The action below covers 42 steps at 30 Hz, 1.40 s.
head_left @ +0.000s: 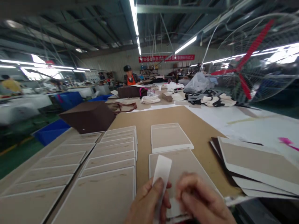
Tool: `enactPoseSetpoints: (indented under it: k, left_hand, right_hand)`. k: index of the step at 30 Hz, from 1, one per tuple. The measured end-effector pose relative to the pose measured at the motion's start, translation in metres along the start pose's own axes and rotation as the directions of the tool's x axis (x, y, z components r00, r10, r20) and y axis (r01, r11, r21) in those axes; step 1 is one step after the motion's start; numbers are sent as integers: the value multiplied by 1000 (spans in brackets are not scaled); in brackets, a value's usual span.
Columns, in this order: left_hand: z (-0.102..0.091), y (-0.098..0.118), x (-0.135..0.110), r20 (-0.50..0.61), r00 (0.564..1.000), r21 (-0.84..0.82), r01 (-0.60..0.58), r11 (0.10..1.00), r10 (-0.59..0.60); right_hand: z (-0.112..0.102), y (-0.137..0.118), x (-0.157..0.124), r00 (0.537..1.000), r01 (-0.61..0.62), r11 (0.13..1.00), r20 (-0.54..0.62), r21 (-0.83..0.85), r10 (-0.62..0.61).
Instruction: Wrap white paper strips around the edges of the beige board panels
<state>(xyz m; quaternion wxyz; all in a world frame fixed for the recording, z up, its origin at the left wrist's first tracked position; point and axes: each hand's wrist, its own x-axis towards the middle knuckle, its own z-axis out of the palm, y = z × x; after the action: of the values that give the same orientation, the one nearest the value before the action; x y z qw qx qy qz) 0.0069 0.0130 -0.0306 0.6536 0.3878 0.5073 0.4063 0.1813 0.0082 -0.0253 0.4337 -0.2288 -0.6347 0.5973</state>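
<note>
Nearest of all, two bare hands are working over the near edge of a table. The left hand (pixel 147 200) is grasping a flat white strip (pixel 163 165) between thumb and fingers, its free end pointing away from the person. The right hand (pixel 202 199) is hovering just to the right with its fingers curling inward; it is showing blurred, so I cannot tell whether it is pinching anything. Beneath the strip a beige panel (pixel 187 160) with a pale border is lying flat, and a second beige panel (pixel 169 137) is resting just beyond it, both on tan board (pixel 142 116). To the left, two overlapping rows of similar panels (pixel 109 196) are running from near to far. To the right, a fanned stack of beige, white and dark sheets (pixel 259 158) is lying near the table's edge. Farther off, a person in an orange apron (pixel 131 80) is standing at the table, and a red-bladed fan (pixel 238 70) is filling the far right. As I judge it, a hard thumb press could be creasing the strip, a draught could be lifting its loose end, and a straying forearm could be knocking the fanned stack askew.
</note>
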Motion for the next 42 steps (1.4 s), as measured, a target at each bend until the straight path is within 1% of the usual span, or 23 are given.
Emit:
enactPoseSetpoints:
  k: [1, 2, 3, 4, 7, 9, 11, 13, 15, 18, 20, 22, 25, 26, 27, 30, 31, 34, 35, 37, 40, 41, 42]
  left_hand:
    - [2, 0, -1, 2, 999, 19, -33, 999, 33]
    - [4, 0, -2, 9, 998, 46, -61, 997, 61]
    - [6, -1, -3, 19, 997, 77, -81, 994, 80]
    - [9, -2, -5, 27, 996, 108, -93, 990, 90]
    - [16, -7, -8, 55, 994, 190, -100, 977, 91]
    - [17, -10, -9, 88, 994, 177, -78, 981, 63]
    - [17, -12, -9, 116, 993, 112, -46, 993, 33]
    - [16, -12, -8, 121, 992, 45, -26, 999, 20]
    - [16, -12, -7, 120, 993, 15, -11, 1000, 9]
    - [15, -11, -6, 134, 991, 6, 10, 1000, -10]
    - [13, -12, -5, 144, 990, 10, -6, 1000, 5]
    - [10, -12, -3, 119, 992, 7, -36, 999, 35]
    - [7, -12, 1, 23, 998, -10, -61, 998, 61]
    - [7, -12, 1, 7, 998, -15, -59, 998, 59]
    - [7, -12, 2, 3, 998, -20, -58, 998, 59]
    - [9, -10, 2, 12, 998, -41, -55, 998, 55]
    - [10, -10, 2, 4, 999, -52, -51, 997, 51]
    - [9, -9, 1, -31, 998, -73, -54, 996, 52]
    - [8, -8, 0, -39, 998, -65, -47, 997, 45]
    - [6, -6, 0, -71, 997, -35, 4, 999, -6]
    - [6, -1, 0, -177, 980, -37, 89, 995, -94]
    - [7, 1, 1, -206, 974, -49, 83, 995, -92]
    - [8, 2, 1, -223, 972, -56, 66, 996, -77]
  right_hand:
    - [-1, 6, 8, 987, -52, 998, -149, 36, 57]
    - [-2, 11, 14, 954, -100, 992, -277, 78, 118]
    - [-3, 15, 19, 915, -141, 983, -362, 120, 176]
    - [-4, 18, 23, 891, -175, 972, -395, 154, 223]
    - [-7, 23, 27, 884, -242, 953, -363, 184, 295]
    - [-8, 22, 26, 882, -258, 950, -359, 178, 307]
    - [-7, 22, 25, 912, -256, 946, -273, 201, 305]
    - [-6, 23, 24, 944, -261, 929, -132, 263, 302]
    - [-5, 25, 23, 957, -264, 914, -36, 307, 289]
    - [-5, 28, 23, 964, -256, 919, 6, 299, 266]
    - [-7, 28, 24, 962, -266, 914, 22, 307, 273]
    - [-9, 29, 27, 958, -261, 908, -31, 329, 286]
    - [-12, 29, 30, 927, -236, 928, -218, 288, 304]
    - [-12, 29, 32, 917, -247, 931, -246, 268, 314]
    - [-11, 29, 33, 915, -263, 929, -238, 260, 325]
    - [-10, 28, 35, 928, -302, 910, -128, 285, 349]
    - [-10, 27, 35, 931, -300, 913, -125, 276, 344]
    - [-15, 27, 34, 915, -292, 940, -234, 175, 328]
    - [-17, 28, 34, 908, -289, 943, -263, 165, 325]
    - [-18, 29, 34, 895, -267, 939, -305, 217, 325]
    - [-14, 31, 36, 874, -173, 920, -375, 351, 308]
    - [-11, 32, 36, 874, -156, 906, -372, 393, 311]
    - [-6, 32, 36, 882, -157, 885, -341, 439, 325]
